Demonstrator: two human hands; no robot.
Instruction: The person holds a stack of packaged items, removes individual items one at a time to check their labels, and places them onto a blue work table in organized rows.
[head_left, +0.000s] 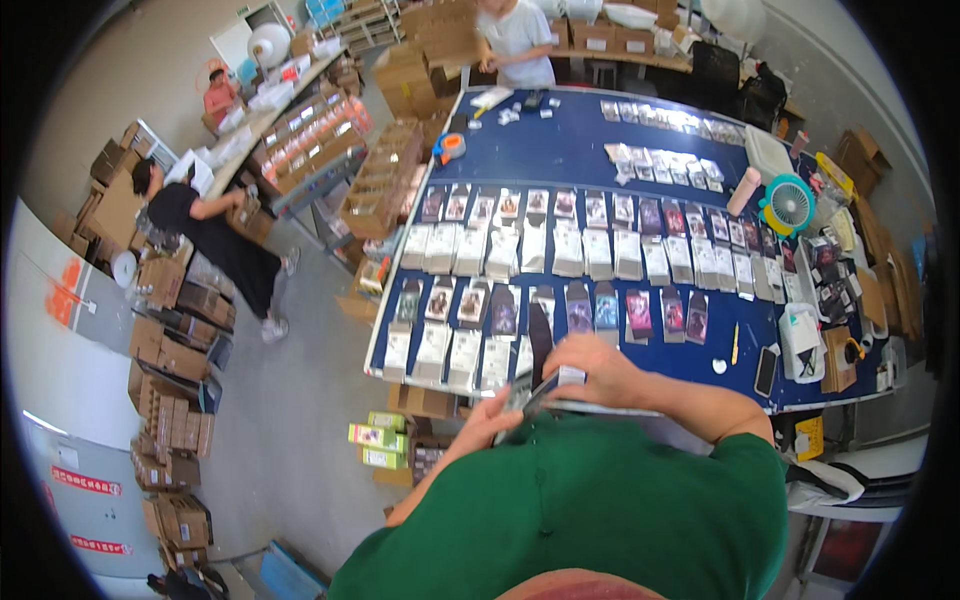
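Close to my body, at the near edge of the blue table (517, 165), my left hand (491, 420) grips a flat, dark packet (517, 397). My right hand (596, 367) is shut on a thin, card-like piece (551, 386) with a pale end, angled against that packet. A dark flap (539, 337) stands up between the hands. Beyond them lie rows of illustrated cards in dark sleeves (505, 311) and stacks of white and grey cards (465, 354). My fingers hide part of what they hold.
A smartphone (766, 371), a yellow pen-like tool (735, 343) and a white basket (801, 341) lie right. A turquoise fan (787, 204) and a pink bottle (744, 191) stand farther back; a tape dispenser (450, 148) is far left. Cardboard boxes (382, 180) line the left side. Co-workers are beyond.
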